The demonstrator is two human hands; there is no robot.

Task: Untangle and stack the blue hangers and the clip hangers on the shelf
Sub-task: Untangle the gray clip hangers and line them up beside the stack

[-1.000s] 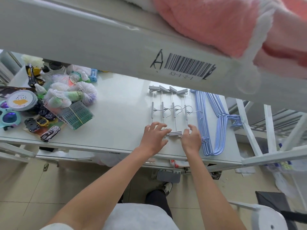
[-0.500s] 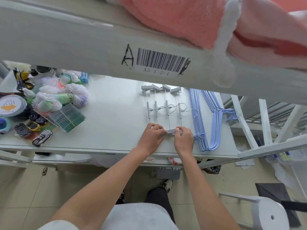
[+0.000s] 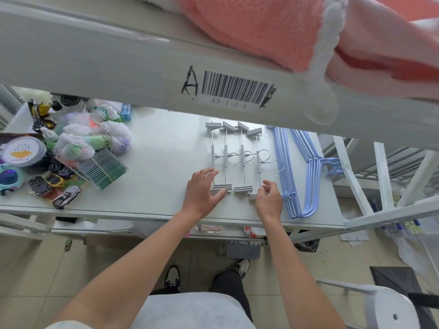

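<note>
Grey clips lined up, both hands low at the near end

Pale grey metal shelf fills the middle of the shot, and there's plenty around the action. Overhead, a white shelf beam with a barcode label cuts across the top of the view, with a pink fleecy blanket lying on the level above. Off to the far left sits a clutter pile: skeins of white and pastel yarn, a banded bundle of green-edged cards, small toy cars and a round white lid with a yellow print. None of it reaches the work area.

Now the main event. Four grey metal clip hangers lie side by side on the shelf, rods running away from the person, hooks pointing right, far clips tucked under the beam's edge. Just to their right rests the stack of light blue wire hangers, nested together.

Left hand spreads over the near-left clips, fingers extended and loose, touching the clips but gripping nothing. Right hand sits at the near-right clip, fingers curled in above it; whether they pinch that clip I cannot tell. Blue stack lies just beside that hand, untouched.
</note>
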